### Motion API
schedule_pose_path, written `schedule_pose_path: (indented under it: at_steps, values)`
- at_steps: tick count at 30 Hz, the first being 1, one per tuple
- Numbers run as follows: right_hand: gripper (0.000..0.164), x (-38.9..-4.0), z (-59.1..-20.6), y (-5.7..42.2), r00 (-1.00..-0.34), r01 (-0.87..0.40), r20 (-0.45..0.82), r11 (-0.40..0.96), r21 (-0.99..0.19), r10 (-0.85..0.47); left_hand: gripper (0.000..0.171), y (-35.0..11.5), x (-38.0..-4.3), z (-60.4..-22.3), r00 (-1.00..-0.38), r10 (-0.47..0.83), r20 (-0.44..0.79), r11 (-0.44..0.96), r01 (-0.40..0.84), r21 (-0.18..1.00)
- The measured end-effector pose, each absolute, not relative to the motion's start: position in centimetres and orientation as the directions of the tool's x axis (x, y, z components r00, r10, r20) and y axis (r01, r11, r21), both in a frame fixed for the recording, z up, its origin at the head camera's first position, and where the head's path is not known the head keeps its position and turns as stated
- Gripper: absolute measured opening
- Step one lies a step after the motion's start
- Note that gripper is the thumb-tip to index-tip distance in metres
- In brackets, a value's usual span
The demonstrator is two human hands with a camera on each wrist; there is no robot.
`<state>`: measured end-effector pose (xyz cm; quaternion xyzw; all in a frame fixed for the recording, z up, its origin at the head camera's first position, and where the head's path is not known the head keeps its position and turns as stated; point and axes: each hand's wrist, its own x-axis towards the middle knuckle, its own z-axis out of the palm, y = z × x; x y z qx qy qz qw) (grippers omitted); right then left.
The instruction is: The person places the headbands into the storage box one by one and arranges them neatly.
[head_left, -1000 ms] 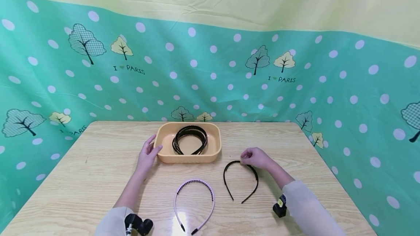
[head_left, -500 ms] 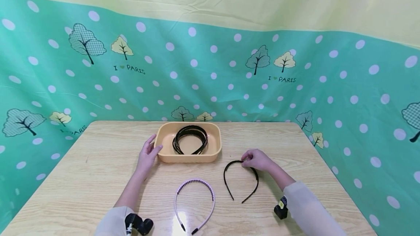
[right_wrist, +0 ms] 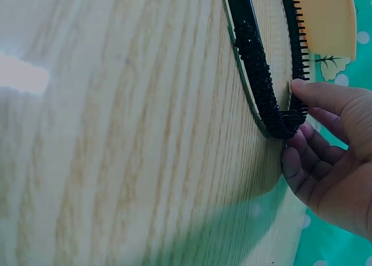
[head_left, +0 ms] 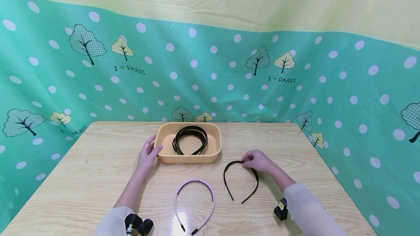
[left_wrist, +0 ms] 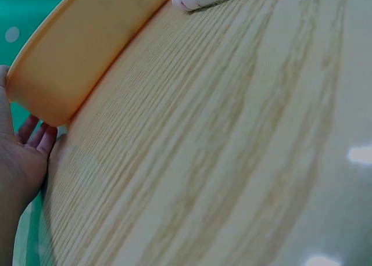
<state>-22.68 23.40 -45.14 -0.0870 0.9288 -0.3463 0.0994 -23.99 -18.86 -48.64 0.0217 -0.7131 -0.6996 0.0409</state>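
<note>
My right hand (head_left: 257, 160) pinches the top of a black toothed headband (head_left: 226, 183) between thumb and fingers. In the right wrist view the headband (right_wrist: 253, 51) shows a rough, beaded outer band, with the thumb on its toothed edge. My left hand (head_left: 146, 158) rests against the left end of a pale orange tray (head_left: 188, 158), thumb at the rim and fingers loosely extended along the outside. Several black headbands (head_left: 176, 145) lie nested inside that tray. On the table nearer me lies a lilac headband (head_left: 176, 204) with dark teeth and black tips.
The light wood table (head_left: 108, 163) backs onto a green, dotted fabric curtain (head_left: 213, 83), which also runs along the sides. The tray stands near the table's far edge. A small black camera is strapped at each wrist.
Almost nothing differs. My right hand has shifted very slightly to the right along the black headband; the left hand and the tray stay where they were.
</note>
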Motion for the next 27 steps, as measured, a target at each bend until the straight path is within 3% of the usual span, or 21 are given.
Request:
schedule_pose_path:
  at_steps: [27]
  values:
    - [0.016, -23.2, -43.8, 23.9, -0.965, -0.113, -0.104, 0.741, -0.662, -0.241, 0.061, -19.0, -24.1, -48.8, -0.996, -0.088, 0.031, 0.025, 0.029, 0.999]
